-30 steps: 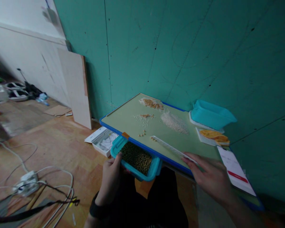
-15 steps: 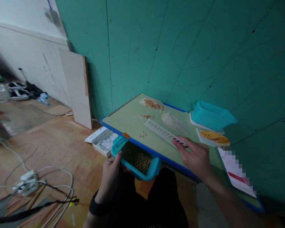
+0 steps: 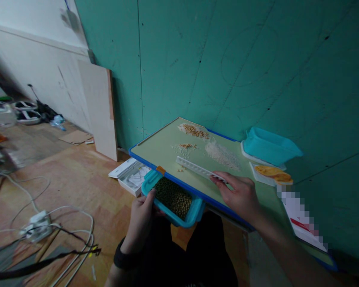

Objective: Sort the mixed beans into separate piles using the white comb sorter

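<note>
My left hand (image 3: 143,211) grips the near left rim of a turquoise plastic container (image 3: 195,211), held just below the table's front edge. Inside it lie green beans (image 3: 167,191) on the left and yellowish soybeans (image 3: 182,204) on the right. Closed round one end of a narrow white ice cube tray (image 3: 197,169) is my right hand (image 3: 237,195). The tray slants low over the tabletop, its far end beside a few loose soybeans (image 3: 180,169). Behind it are a pile of white rice (image 3: 221,154), a small soybean patch (image 3: 188,146) and a larger soybean pile (image 3: 194,130).
The pale green table (image 3: 155,147) has a blue edge and stands against a green wall (image 3: 173,59). At its right are an empty turquoise container (image 3: 272,147), a yellow cloth (image 3: 272,173) and a pixelated sheet (image 3: 305,223). An open white box (image 3: 128,179) and cables (image 3: 89,231) lie on the floor.
My right hand has drawn the ice cube tray left and a little toward the table's front edge, up to the loose soybeans. My left hand still holds the container in place.
</note>
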`<state>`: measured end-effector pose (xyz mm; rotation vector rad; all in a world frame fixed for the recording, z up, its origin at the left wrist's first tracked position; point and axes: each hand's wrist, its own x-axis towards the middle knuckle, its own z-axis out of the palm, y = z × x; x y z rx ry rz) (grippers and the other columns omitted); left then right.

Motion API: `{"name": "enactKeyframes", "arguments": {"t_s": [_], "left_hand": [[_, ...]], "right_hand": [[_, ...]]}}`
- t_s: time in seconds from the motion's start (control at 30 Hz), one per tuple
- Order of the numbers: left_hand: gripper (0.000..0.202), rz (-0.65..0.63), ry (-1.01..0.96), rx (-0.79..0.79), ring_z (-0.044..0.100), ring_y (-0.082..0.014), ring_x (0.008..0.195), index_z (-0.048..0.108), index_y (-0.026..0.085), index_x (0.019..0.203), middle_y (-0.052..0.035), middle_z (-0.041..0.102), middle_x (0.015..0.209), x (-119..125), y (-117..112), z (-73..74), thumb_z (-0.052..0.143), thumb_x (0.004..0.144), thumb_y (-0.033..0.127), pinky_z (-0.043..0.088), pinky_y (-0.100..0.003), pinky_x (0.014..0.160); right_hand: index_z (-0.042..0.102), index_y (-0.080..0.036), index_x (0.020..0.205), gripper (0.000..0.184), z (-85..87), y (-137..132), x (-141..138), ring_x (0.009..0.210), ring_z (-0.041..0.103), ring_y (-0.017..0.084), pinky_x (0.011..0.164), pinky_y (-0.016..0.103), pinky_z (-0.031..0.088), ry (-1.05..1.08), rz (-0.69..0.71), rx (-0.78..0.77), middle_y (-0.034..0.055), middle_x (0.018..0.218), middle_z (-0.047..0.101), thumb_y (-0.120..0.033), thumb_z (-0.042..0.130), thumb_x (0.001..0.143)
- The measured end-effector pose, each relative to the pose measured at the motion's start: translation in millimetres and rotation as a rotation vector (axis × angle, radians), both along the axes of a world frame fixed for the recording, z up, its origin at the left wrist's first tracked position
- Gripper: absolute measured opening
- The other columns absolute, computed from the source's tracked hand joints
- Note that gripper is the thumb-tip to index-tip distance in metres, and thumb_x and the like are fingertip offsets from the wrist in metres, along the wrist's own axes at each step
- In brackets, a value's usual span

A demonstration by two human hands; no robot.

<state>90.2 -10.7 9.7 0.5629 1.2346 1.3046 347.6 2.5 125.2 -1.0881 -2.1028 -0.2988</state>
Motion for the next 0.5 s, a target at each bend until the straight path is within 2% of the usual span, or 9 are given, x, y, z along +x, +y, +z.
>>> {"name": "enactKeyframes", "arguments": {"t_s": [0.27,0.5], "left_hand": [[0.047,-0.004,-0.031,-0.009,0.058,-0.0163,0.037,0.061,0.019,0.045,-0.0028,0.06,0.042,-3,0,-6.1,0.078,0.071,0.053,0.054,-0.029,0.042],[0.052,-0.015,-0.042,0.0,0.06,-0.0165,0.039,0.06,0.018,0.046,-0.0022,0.061,0.043,-4,2,-9.6,0.079,0.07,0.06,0.054,-0.028,0.043]], "right_hand": [[0.076,-0.021,0.101,0.017,-2.6,-7,-1,0.067,0.077,0.017,0.064,0.023,0.059,0.002,0.028,-0.025,0.0037,0.086,0.082,-0.018,0.06,0.097],[0.074,-0.023,0.108,0.026,-3.5,-28,-11,0.076,0.078,0.015,0.073,0.022,0.061,0.05,0.146,-0.068,0.0019,0.093,0.082,-0.007,0.059,0.093]]}}
